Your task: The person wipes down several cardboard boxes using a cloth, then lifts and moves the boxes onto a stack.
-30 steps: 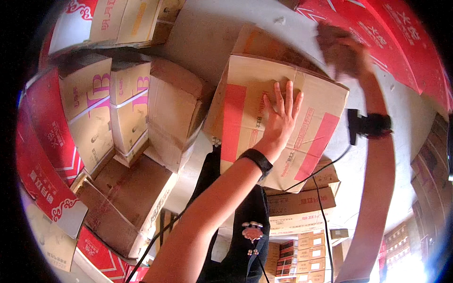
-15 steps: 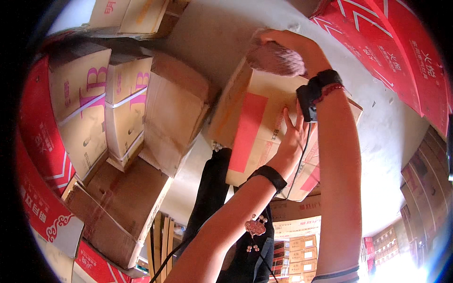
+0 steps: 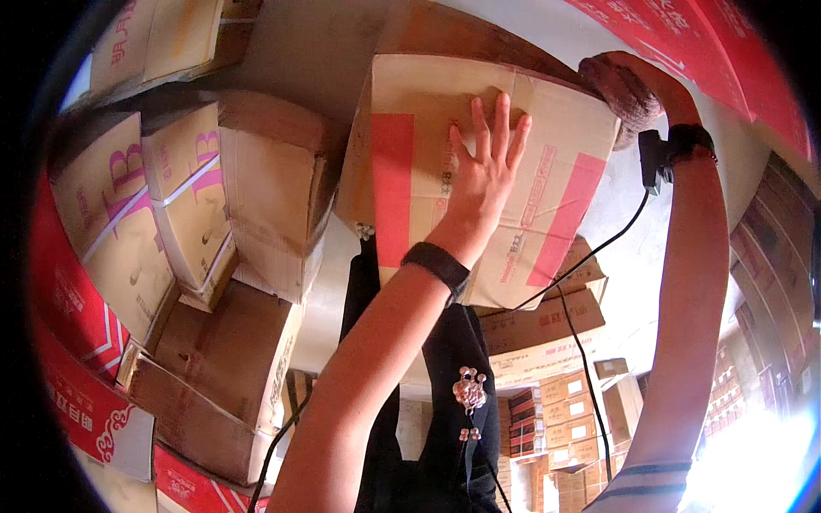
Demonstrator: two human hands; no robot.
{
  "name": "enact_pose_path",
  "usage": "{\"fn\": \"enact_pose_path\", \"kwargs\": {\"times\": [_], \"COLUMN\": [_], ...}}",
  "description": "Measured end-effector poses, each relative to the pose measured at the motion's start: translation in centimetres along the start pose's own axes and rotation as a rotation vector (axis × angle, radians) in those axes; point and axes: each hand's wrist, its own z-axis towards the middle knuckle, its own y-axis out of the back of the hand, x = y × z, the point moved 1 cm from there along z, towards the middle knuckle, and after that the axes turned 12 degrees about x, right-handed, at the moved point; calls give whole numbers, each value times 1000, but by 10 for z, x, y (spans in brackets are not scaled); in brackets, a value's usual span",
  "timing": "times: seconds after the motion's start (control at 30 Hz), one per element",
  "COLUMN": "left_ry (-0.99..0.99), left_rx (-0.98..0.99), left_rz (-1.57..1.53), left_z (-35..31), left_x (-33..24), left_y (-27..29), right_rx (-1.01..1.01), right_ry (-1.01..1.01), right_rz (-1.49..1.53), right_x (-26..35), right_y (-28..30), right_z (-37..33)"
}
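A large brown cardboard box (image 3: 410, 171) with pink-red bands is held up close in front of the camera. My left hand (image 3: 483, 175) lies flat against its broad face, fingers spread, with a black band on the wrist. My right hand (image 3: 629, 85) curls over the box's upper right corner. A black device (image 3: 663, 154) is strapped to that wrist, and a thin black cable (image 3: 590, 256) hangs from it. The far side of the box is hidden.
Brown cartons (image 3: 171, 197) are stacked tightly on the left, with red printed cartons (image 3: 68, 299) beside them and more red cartons (image 3: 710, 51) at the upper right. A black garment (image 3: 445, 385) hangs below the box. More cartons (image 3: 564, 410) are piled farther off.
My right hand has shifted from the box's top middle to its upper right corner. My left hand now lies flat on the box's face, and the box sits larger in view.
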Motion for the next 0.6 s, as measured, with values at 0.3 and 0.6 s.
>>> {"fn": "enact_pose_path", "kwargs": {"times": [0.3, 0.6], "left_ry": [-6, -153], "left_rx": [-35, -135], "left_rz": [-134, -785], "left_z": [-2, -27], "left_x": [-1, 32], "left_y": [-4, -6], "right_rx": [-469, -794], "right_ry": [-352, -583], "right_rz": [102, 963], "right_x": [23, 19], "right_y": [-144, -288], "right_z": [-145, -299]}}
